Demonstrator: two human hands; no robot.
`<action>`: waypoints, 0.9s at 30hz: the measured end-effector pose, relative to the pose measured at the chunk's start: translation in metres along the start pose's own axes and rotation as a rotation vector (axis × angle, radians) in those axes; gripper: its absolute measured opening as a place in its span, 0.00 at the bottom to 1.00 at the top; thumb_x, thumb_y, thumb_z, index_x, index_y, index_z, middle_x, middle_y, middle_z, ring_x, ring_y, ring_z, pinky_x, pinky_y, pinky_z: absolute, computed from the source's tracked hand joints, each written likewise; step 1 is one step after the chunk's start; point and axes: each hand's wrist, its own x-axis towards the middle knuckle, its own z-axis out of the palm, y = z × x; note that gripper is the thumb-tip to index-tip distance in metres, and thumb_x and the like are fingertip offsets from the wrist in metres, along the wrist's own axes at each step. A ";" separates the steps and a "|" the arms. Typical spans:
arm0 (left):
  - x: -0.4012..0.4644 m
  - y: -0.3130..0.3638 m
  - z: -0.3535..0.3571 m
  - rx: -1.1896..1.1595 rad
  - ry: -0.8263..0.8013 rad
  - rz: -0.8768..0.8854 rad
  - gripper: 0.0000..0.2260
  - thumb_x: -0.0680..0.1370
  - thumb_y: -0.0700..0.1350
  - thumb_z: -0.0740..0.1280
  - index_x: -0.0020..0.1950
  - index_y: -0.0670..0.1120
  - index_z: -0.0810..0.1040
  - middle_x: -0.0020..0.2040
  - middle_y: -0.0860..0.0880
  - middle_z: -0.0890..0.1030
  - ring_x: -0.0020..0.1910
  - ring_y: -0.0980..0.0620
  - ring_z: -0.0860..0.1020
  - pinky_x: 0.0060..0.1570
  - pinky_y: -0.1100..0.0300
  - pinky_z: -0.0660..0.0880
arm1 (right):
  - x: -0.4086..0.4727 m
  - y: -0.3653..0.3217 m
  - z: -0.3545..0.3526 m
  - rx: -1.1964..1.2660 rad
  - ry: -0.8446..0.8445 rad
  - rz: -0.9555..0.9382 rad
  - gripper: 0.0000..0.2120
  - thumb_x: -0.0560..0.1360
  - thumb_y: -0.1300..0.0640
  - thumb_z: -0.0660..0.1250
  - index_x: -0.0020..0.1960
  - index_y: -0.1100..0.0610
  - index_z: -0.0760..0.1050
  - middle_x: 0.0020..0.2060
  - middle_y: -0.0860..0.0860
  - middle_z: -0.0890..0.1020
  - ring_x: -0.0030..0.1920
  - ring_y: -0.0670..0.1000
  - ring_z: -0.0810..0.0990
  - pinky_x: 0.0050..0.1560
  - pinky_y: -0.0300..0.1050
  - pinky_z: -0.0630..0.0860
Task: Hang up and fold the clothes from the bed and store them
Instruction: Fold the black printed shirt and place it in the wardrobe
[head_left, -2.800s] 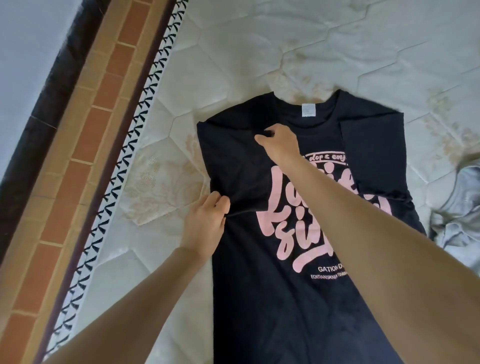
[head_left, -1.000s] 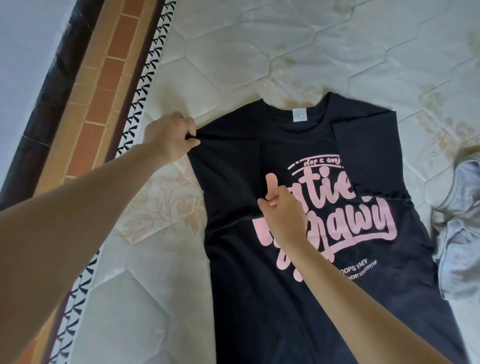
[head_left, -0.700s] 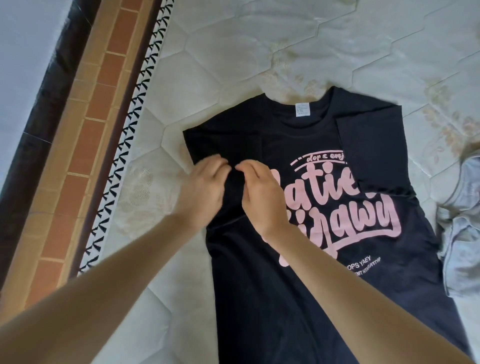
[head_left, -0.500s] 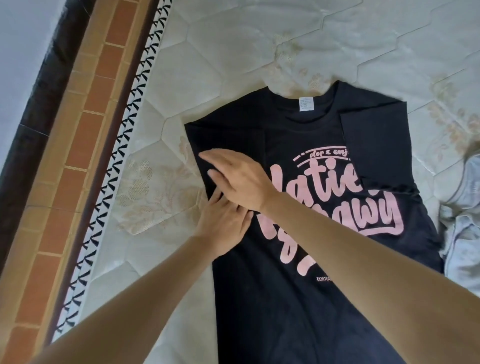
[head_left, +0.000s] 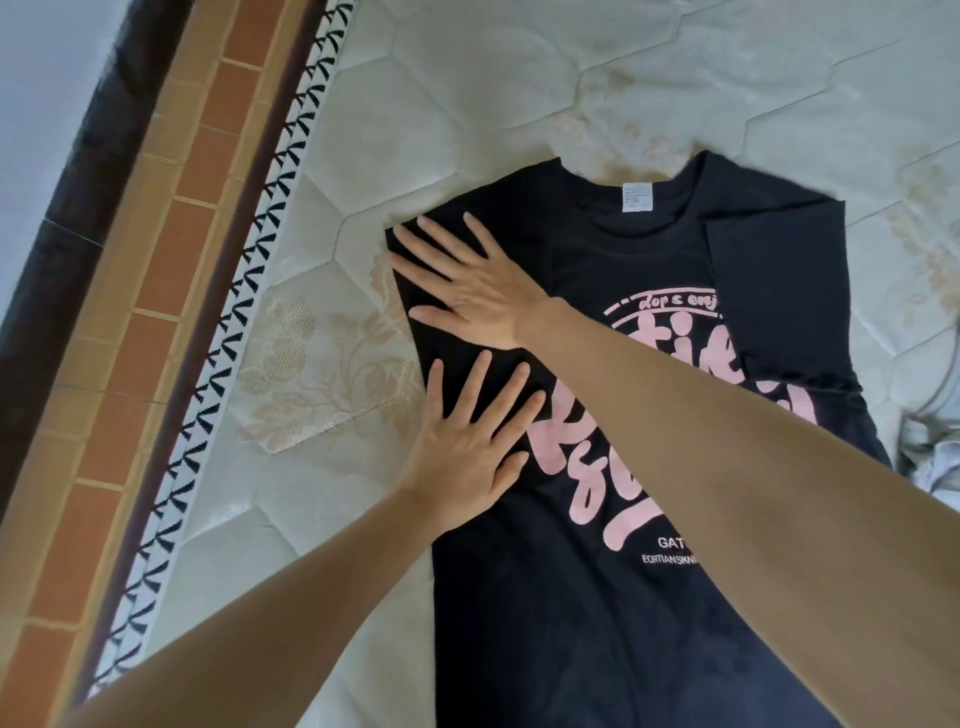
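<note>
Both hands have spread out flat since half a second ago, when they were stacked near the shirt's side edge. Now the right hand (head_left: 475, 288) lies across the folded-in sleeve with fingers splayed, and the left hand (head_left: 470, 441) presses just below it, fingers straight, gripping nothing. The black T-shirt (head_left: 597, 597) lies face up on the mattress (head_left: 467, 104), both sleeves tucked inward, a grey garment (head_left: 935, 457) just off its right side. Smoothing looks like the job here: best to sweep from the fold outward and downward, keeping that side edge straight, so no crease gets trapped before the next fold.
</note>
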 end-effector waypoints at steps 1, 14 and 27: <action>0.000 0.000 -0.001 0.000 0.005 0.001 0.27 0.81 0.59 0.54 0.78 0.50 0.60 0.79 0.45 0.58 0.77 0.35 0.56 0.67 0.28 0.56 | 0.002 0.002 -0.002 -0.002 -0.010 0.001 0.32 0.80 0.37 0.35 0.80 0.49 0.39 0.80 0.49 0.43 0.79 0.52 0.40 0.77 0.60 0.39; -0.021 0.041 -0.010 -0.059 -0.095 -0.063 0.26 0.81 0.55 0.50 0.75 0.44 0.68 0.74 0.41 0.68 0.74 0.40 0.64 0.71 0.35 0.60 | -0.112 -0.043 -0.003 0.090 0.067 0.254 0.29 0.82 0.45 0.41 0.80 0.54 0.51 0.79 0.58 0.52 0.79 0.57 0.50 0.77 0.61 0.49; -0.150 0.189 -0.016 -0.145 -0.246 0.087 0.33 0.80 0.62 0.50 0.77 0.41 0.60 0.78 0.39 0.59 0.77 0.41 0.59 0.73 0.40 0.61 | -0.356 -0.144 0.046 0.211 -0.028 0.482 0.30 0.82 0.44 0.49 0.79 0.58 0.55 0.78 0.61 0.58 0.79 0.58 0.55 0.75 0.62 0.60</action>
